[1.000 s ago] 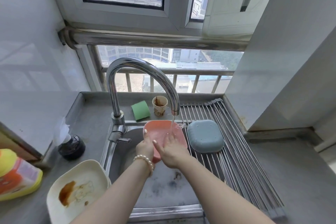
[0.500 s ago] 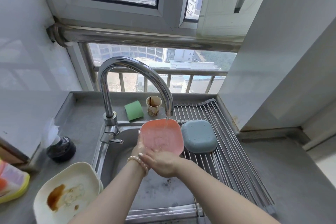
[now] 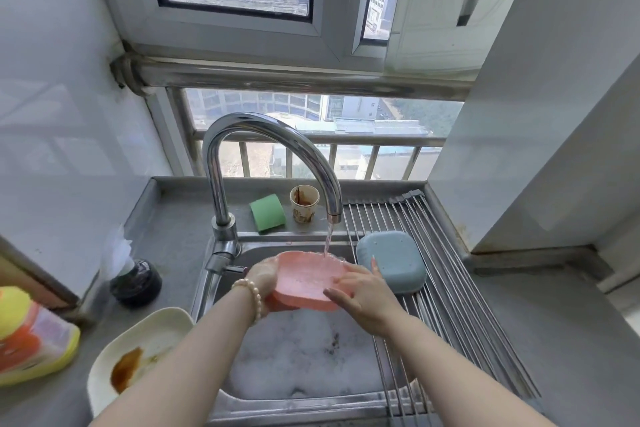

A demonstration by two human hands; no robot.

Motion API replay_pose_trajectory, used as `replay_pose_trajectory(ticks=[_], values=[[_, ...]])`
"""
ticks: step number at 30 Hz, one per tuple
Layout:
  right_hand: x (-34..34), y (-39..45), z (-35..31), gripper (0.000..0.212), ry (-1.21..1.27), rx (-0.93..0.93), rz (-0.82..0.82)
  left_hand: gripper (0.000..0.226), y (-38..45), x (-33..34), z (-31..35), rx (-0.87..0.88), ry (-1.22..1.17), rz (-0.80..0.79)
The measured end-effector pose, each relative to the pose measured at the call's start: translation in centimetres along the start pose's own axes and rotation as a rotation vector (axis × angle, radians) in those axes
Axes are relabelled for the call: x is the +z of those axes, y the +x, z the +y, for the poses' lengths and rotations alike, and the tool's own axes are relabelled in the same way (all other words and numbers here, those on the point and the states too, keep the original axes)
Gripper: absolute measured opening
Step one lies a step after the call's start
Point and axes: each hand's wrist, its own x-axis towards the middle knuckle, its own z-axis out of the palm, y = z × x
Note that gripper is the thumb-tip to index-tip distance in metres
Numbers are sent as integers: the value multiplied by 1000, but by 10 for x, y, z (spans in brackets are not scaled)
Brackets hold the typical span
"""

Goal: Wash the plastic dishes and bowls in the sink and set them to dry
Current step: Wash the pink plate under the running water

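I hold a pink plastic bowl (image 3: 304,282) nearly level over the sink (image 3: 298,367), under the running tap (image 3: 270,163). Water lands on its far right rim. My left hand (image 3: 263,279) grips its left edge and my right hand (image 3: 363,295) holds its right edge, thumb inside. A blue bowl (image 3: 391,262) lies upside down on the roll-up drying rack (image 3: 460,288) just right of the sink. A white dish (image 3: 138,354) with brown sauce stains sits on the counter at the lower left, partly hidden by my left forearm.
A green sponge (image 3: 267,217) and a stained paper cup (image 3: 304,204) sit on the ledge behind the sink. A dark round holder with tissue (image 3: 135,282) and a yellow detergent bottle (image 3: 31,336) stand at the left. Foam covers the sink bottom. A wall corner rises at the right.
The pink bowl has tipped from facing me upright to lying nearly level under the stream. My right hand moved from below the bowl to its right edge.
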Motion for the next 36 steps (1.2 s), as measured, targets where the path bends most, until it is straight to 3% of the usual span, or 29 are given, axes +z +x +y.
replay_pose_trajectory(ticks=[2,4,6,10,12,15,17,22,25,27,31,36], values=[[-5,3,-5,84,306,90,211,33,-21,5,7,-143,-202,-138],[-9,9,-15,67,631,297,452,33,-34,16,10,-163,-341,-243],[-16,19,-24,60,908,539,586,33,-42,26,14,-129,-436,-271],[-20,41,-29,46,1028,828,533,81,-39,46,21,55,-546,-59],[-19,48,-29,58,1094,942,504,103,-43,49,23,224,-411,73],[-30,56,-33,63,1192,1027,469,103,-51,47,23,421,-116,168],[-36,62,-36,62,1129,1011,482,106,-52,47,21,427,14,233],[-19,61,-59,65,312,539,535,67,-48,46,27,292,80,436],[-5,55,-63,90,9,379,432,61,-43,45,25,275,34,456],[-1,54,-57,91,-140,314,317,66,-38,42,20,249,-16,433],[-11,51,-37,77,-84,374,140,68,-27,38,23,148,-5,408],[-35,52,-16,49,364,659,243,57,-17,49,37,101,147,306]])
